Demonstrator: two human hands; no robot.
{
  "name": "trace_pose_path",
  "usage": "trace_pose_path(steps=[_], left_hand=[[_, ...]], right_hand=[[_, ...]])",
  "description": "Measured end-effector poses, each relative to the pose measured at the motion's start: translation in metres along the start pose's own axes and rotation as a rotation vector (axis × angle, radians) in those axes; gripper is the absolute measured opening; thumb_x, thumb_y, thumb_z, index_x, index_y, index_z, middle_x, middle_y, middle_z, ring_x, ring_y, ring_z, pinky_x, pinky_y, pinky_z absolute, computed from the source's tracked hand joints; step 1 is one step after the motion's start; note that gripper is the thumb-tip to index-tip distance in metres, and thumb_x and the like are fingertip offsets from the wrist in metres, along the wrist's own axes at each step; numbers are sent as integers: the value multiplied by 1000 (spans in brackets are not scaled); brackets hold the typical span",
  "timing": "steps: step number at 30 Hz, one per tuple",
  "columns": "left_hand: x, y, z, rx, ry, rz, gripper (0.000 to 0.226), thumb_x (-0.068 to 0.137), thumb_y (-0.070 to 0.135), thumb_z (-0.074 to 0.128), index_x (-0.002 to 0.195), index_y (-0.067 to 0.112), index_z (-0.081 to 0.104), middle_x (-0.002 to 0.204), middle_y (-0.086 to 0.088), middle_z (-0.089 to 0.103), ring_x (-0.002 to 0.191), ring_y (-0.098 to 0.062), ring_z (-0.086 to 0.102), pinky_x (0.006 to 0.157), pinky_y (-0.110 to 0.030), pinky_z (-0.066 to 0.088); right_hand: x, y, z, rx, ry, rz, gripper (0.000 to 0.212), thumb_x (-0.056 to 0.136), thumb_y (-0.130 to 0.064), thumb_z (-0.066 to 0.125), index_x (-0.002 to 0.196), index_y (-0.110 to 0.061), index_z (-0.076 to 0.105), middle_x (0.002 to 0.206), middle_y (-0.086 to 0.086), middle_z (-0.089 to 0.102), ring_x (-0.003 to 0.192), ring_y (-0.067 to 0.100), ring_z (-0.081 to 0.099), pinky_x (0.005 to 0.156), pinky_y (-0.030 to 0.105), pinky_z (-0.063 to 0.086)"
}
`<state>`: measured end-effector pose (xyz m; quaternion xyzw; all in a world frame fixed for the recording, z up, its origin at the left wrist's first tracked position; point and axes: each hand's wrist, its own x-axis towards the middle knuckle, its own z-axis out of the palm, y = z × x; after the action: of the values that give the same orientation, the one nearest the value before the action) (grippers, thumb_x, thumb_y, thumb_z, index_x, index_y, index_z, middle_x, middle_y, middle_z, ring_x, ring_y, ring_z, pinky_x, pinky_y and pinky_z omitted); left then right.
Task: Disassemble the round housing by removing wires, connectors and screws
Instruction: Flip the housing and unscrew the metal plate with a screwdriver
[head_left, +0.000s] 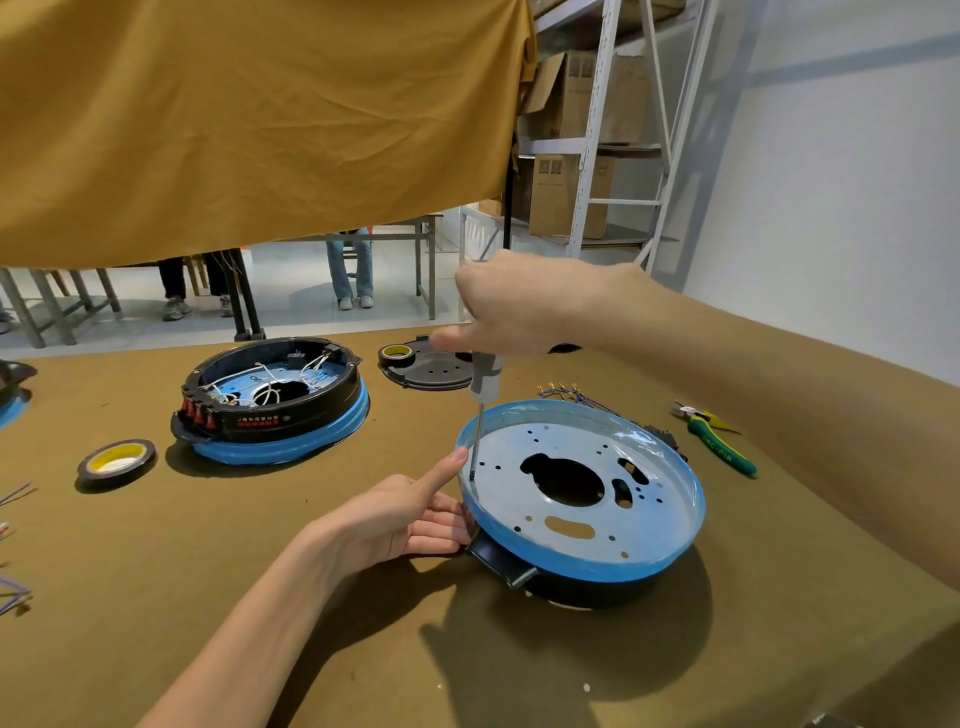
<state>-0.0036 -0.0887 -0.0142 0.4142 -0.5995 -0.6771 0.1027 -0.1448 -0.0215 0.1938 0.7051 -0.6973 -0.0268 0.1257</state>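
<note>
The round housing sits on the olive-covered table, blue rim up, its pale perforated plate bare. The right hand is wrapped round a screwdriver, tip down at the plate's left edge. The left hand steadies the rim, forefinger extended, other fingers straight against the side. Pliers lie just beyond; a second housing with white wires stands well left.

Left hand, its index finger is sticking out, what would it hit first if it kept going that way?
Probably the screwdriver shaft, just beyond the left hand fingertip over the blue housing rim; depth is unclear, so it might pass beside it.
</note>
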Motion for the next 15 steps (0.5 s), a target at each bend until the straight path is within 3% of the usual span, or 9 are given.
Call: trace_pose_path(steps=[3,8,10,12,14,15], left_hand=[[-1,1,0,3,-2,-4,97,53,79,72,109,0,70,92,-15,80,78,-20,79,63,-26,62],[0,-1,-1,-3,-4,1,103,50,83,72,112,1,70,94,-13,81,81,-19,79,66,-26,61],[1,-2,-1,1,-3,8,104,50,84,72,112,1,70,94,-13,81,81,-19,79,67,-27,62],[1,-2,-1,1,-6,13,103,50,83,72,112,1,69,93,-13,81,81,-19,79,67,-26,62],[0,-1,-1,-2,-5,9,102,51,82,72,112,0,69,93,-13,81,80,-19,79,65,-26,62],[0,-1,-1,-2,-4,5,102,52,82,72,112,0,69,93,-13,81,80,-19,79,64,-25,62]], right_hand=[[2,1,1,125,-37,-53,40,92,-48,68,113,-15,60,94,1,63,89,23,62,54,28,36],[-5,1,-11,323,-130,-147,67,73,-28,90,125,-31,48,98,-16,49,86,7,54,61,29,42],[-6,0,-8,263,-118,-120,61,77,-43,86,123,-27,49,96,-12,59,86,10,57,61,30,43],[-6,-2,-4,124,-39,-41,56,84,-69,66,111,-20,54,89,-3,64,79,15,60,57,33,44],[-5,-2,1,-9,42,0,59,91,-73,51,99,-15,59,84,4,64,72,20,60,53,32,42],[-3,-1,3,-18,51,-15,55,93,-68,53,99,-14,61,86,5,65,74,22,61,54,32,44]])
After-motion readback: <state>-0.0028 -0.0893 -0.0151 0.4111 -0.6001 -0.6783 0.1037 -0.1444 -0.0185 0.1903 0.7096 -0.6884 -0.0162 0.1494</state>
